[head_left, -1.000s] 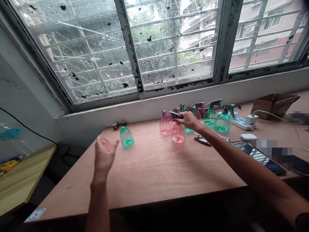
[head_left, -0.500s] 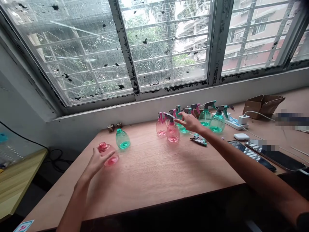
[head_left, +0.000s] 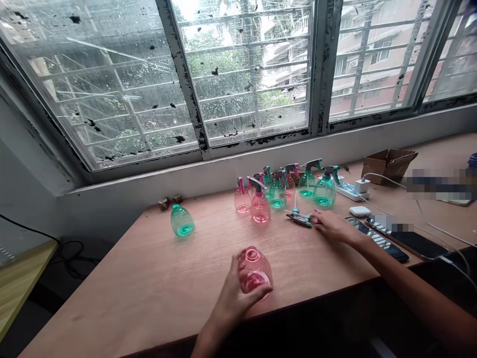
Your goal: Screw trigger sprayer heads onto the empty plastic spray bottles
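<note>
My left hand (head_left: 238, 291) is wrapped around a clear pink bottle (head_left: 266, 263) without a spray head, its open neck facing up and toward me, near the table's front edge. My right hand (head_left: 330, 226) rests low over the table at the right, its fingertips closed on a spray head with a pink trigger (head_left: 316, 215), mostly hidden by the fingers. Just left of those fingertips lies another spray head (head_left: 299, 219), dark with teal parts. Behind stand several pink and green spray bottles with heads on, such as a pink spray bottle (head_left: 260, 209).
A green bottle (head_left: 182, 222) without a head stands at the left. On the right are a power strip (head_left: 352, 190), a white earphone case (head_left: 360, 212), phones (head_left: 404, 238) and cables. A cardboard box (head_left: 387, 166) sits at the back right, below the window.
My left hand has brought the pink bottle from the left to the front middle. My right hand has left the headed bottles and come down to the right, onto the loose spray head.
</note>
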{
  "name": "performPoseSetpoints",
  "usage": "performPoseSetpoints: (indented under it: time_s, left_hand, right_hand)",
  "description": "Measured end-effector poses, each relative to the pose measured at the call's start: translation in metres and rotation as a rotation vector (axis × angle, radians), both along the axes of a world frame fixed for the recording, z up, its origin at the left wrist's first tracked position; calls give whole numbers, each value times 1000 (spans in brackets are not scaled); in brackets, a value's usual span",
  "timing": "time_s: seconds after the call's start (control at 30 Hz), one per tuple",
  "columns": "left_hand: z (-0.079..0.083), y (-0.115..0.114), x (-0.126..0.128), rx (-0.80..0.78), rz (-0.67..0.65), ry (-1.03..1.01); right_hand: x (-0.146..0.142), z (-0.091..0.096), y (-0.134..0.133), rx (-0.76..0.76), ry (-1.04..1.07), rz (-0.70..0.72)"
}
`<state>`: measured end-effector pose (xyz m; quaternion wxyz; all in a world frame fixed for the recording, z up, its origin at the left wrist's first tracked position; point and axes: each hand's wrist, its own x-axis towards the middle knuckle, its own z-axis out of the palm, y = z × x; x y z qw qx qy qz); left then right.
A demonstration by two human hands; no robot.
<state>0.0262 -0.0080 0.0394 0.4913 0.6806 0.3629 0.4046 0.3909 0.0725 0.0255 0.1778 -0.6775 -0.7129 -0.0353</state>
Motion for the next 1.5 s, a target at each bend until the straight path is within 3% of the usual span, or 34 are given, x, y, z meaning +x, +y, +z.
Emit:
performPoseSetpoints:
  time_s: [0.2,0.33,0.43,0.57,0.8,1.0,1.13,1.33,1.43,1.5]
  left_hand:
    - [-17,-5,4,139,9,201]
    - [-23,-6,-5,185,162,152]
    - [-20,-6,-8,363,307,222]
    - [-17,-6,-11,495,364,317]
    - [-19,-6,-9,510,381,371]
    - [-16,-10,-10,584,262,478]
    - [-21,-8,-10,555,203,458]
    - [-23,-9,-11,414,260,246]
    - [-15,-11,-12,297,329,38]
    - [-11,-11,-12,193,353,-61]
  right_hand:
    - [-19,-9,-18,51,-18,13]
    - [-33,4,-50,168,35,2]
    - [-48,27,-82,329,94,185]
    - [-59,54,-111,421,99,409]
    - [-47,62,-116,423,-1,467]
    - [-64,67,-110,296,-40,602]
    - [-84,58,-107,150,322,589]
    - [-122,20,-92,-86,1313,468]
    - [-134,6,-85,-151,1574,401]
    - [-139,-2,-84,-237,1640,392]
